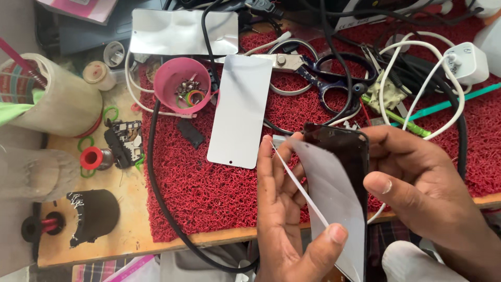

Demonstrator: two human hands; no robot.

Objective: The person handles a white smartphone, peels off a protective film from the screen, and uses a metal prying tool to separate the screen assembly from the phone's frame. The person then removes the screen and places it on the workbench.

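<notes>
My left hand (289, 219) pinches a thin grey protective film (334, 193) between thumb and fingers, bent away from a black phone (347, 151). My right hand (422, 183) grips the phone from the right side, thumb on its edge. Both are held above the front edge of the wooden bench (130, 235). On the red mat (209, 193) just left of my hands lies a white screen sheet (240, 109) with a small hole near its lower end.
A pink cup (183, 83) of small parts, scissors (308, 73), white charger (467, 62) and tangled cables sit at the back. Another shiny sheet (182, 31) lies behind. A tape roll (57, 99), a red spool (93, 157), a circuit board (125, 141) and a black cylinder (94, 214) sit left.
</notes>
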